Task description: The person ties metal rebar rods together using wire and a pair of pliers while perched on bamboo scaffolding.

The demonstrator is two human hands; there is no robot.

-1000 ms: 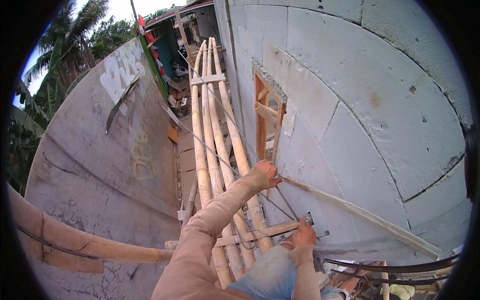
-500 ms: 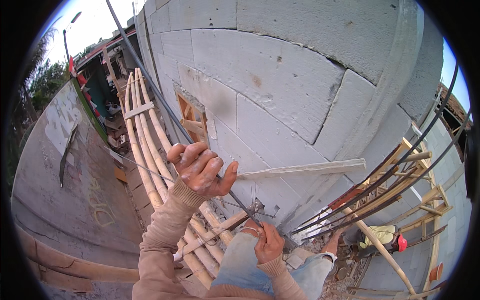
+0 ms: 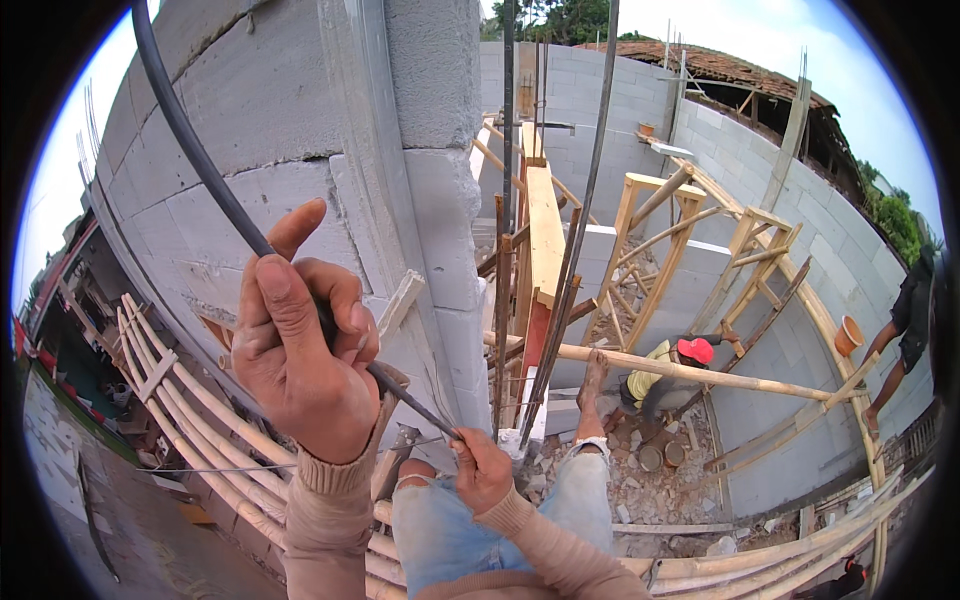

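Note:
A long dark rod (image 3: 195, 135) runs down from the upper left, passes through my left hand and reaches my right hand. My left hand (image 3: 305, 345) is wrapped round it beside the grey block wall (image 3: 250, 110), the index finger pointing up. Lower down, above my knees, my right hand (image 3: 485, 472) pinches the rod near its lower end. Whether the rod goes on beneath the right hand is hidden. A narrow pale wood strip (image 3: 400, 305) juts from the wall's corner column behind my left hand.
Upright dark steel bars (image 3: 595, 170) stand past the wall's end, beside a timber beam (image 3: 543, 225). My bare foot (image 3: 593, 385) rests at a bamboo pole (image 3: 690, 370). Below, a person in a red cap (image 3: 697, 350) bends over rubble. Another person (image 3: 905, 320) stands far right. Bamboo poles (image 3: 180, 370) line the left.
The view has swung right, bringing the wall's end and the steel bars to the middle. My left hand, apparently loose beside the rod before, is now closed round it. The right hand keeps its grip.

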